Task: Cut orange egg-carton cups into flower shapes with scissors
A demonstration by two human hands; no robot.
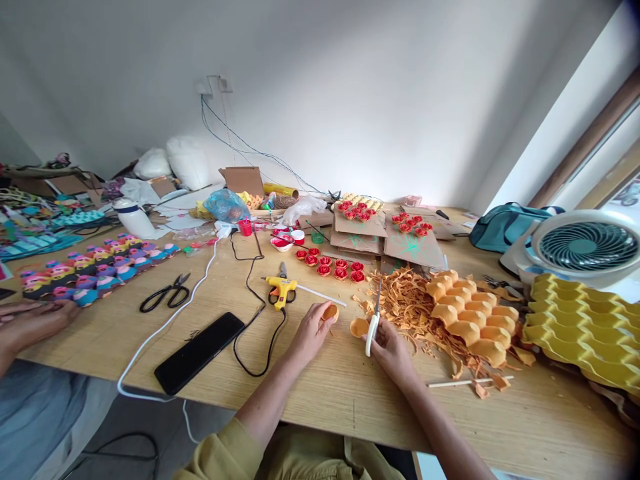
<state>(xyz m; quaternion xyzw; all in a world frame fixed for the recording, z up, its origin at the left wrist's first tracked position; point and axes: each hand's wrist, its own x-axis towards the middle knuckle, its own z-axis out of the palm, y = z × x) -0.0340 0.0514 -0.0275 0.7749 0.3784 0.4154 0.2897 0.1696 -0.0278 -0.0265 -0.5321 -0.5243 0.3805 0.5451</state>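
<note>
Between the fingers of my left hand (316,328) is a small orange egg-carton cup (331,312), its hollow facing up. My right hand (393,348) grips white-handled scissors (373,330) with the blades pointing away from me. A second orange cup (358,327) lies on the table between my hands, close to the scissors. Beyond my right hand spreads a heap of orange carton trimmings (400,300), with an orange egg-carton piece (473,310) resting against it. Ahead of my hands sit several red paper roses (341,269).
A yellow glue gun (281,292), black phone (199,353) and black-handled scissors (167,293) lie to the left, among cables. Another person's hands (45,317) rest near painted carton pieces (100,270). Rightward are a yellow egg tray (583,330), a fan (585,247) and a teal bag (510,227).
</note>
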